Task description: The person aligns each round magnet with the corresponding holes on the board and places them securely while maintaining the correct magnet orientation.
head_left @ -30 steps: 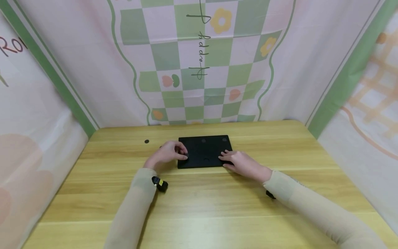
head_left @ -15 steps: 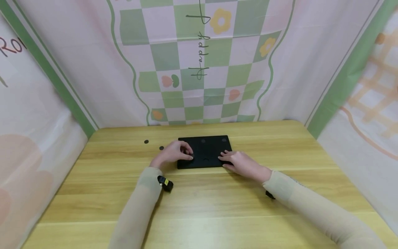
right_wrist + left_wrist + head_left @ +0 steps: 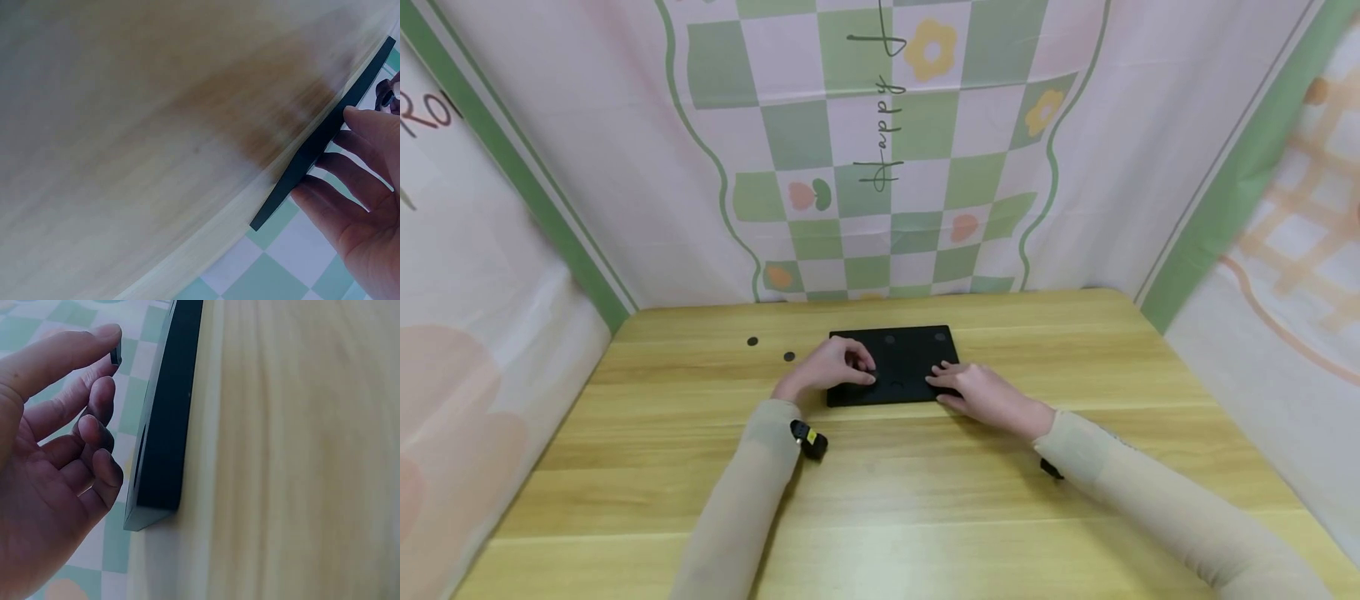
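Note:
A flat black board (image 3: 912, 358) lies near the back of the wooden table. My left hand (image 3: 833, 364) is over its left half, pinching a small dark disc (image 3: 116, 355) between thumb and forefinger. In the left wrist view the other fingers curl loosely, and the disc stands edge-on above the board's face. On the right, my right hand (image 3: 976, 389) rests on the board's right end, its fingers spread on the surface and the thumb at the near edge. Two round discs show on the board, one disc (image 3: 890, 339) at the back middle and another disc (image 3: 940, 337) in the back right corner.
Two loose dark discs lie left of the board: a farther disc (image 3: 752, 341) and a nearer disc (image 3: 789, 357). A checked curtain (image 3: 895, 200) hangs right behind the table (image 3: 880, 500), with more cloth at both sides.
My left hand has slid rightward over the board with the disc, uncovering the nearer loose disc on the table. The right hand and the board have stayed in place.

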Demonstrator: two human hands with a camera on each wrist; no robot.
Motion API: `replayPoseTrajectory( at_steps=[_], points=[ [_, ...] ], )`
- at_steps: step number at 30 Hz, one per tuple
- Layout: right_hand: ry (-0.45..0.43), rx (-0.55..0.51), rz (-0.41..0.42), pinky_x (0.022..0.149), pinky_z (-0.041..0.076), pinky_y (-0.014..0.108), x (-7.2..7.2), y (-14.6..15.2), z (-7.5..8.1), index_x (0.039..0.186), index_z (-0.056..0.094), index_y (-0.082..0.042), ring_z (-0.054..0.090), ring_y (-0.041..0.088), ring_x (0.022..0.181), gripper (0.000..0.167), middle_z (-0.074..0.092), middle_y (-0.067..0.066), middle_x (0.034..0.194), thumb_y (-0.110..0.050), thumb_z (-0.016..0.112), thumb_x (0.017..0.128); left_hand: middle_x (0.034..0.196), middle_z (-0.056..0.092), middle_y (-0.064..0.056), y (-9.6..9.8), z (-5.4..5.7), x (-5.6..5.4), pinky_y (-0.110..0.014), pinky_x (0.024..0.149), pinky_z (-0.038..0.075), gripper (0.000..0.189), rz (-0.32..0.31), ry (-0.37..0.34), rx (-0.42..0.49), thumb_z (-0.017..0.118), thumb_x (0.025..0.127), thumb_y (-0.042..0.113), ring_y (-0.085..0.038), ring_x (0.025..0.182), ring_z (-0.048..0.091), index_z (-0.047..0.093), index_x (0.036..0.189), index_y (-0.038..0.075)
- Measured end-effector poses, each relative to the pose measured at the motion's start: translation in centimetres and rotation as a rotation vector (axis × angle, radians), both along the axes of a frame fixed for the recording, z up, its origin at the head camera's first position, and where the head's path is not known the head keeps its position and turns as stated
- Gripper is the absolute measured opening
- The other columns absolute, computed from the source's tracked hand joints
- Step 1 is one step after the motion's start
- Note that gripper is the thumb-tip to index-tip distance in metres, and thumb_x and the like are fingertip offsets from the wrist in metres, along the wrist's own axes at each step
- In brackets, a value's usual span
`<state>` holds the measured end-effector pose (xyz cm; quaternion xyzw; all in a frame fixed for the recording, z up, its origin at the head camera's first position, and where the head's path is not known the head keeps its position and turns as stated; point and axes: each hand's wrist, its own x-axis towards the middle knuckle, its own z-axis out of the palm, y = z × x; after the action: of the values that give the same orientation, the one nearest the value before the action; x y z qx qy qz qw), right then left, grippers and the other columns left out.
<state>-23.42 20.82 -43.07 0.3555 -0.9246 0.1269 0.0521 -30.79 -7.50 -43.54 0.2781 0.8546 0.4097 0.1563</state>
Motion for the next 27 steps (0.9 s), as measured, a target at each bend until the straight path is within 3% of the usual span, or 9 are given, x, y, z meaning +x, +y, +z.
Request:
replayPoseTrajectory(
  at_steps=[17, 27],
  points=[
    [-0.011, -0.008, -0.004, 0.093, 0.049, 0.046, 0.1, 0.0, 0.2, 0.119, 0.066, -0.002, 0.057, 0.036, 0.117, 0.032, 0.061, 0.021, 0.124, -0.015, 0.066, 0.089, 0.086, 0.066, 0.002, 1.6, -0.2, -0.5, -0.028, 0.069, 0.048, 0.013, -0.016, 0.004, -0.014, 0.078, 0.078, 0.025, -0.016, 0.079, 0.058, 0.071, 0.086, 0.019],
    [0.004, -0.002, 0.000, 0.092, 0.049, 0.046, -0.1, 0.0, 0.0, 0.118, 0.067, -0.002, 0.057, 0.036, 0.117, 0.032, 0.061, 0.021, 0.124, -0.015, 0.066, 0.089, 0.086, 0.066, 0.003, 2.8, -0.3, -1.0, -0.026, 0.069, 0.048, 0.013, -0.065, 0.033, -0.057, 0.078, 0.078, 0.027, -0.014, 0.078, 0.058, 0.071, 0.088, 0.021]
  ],
)
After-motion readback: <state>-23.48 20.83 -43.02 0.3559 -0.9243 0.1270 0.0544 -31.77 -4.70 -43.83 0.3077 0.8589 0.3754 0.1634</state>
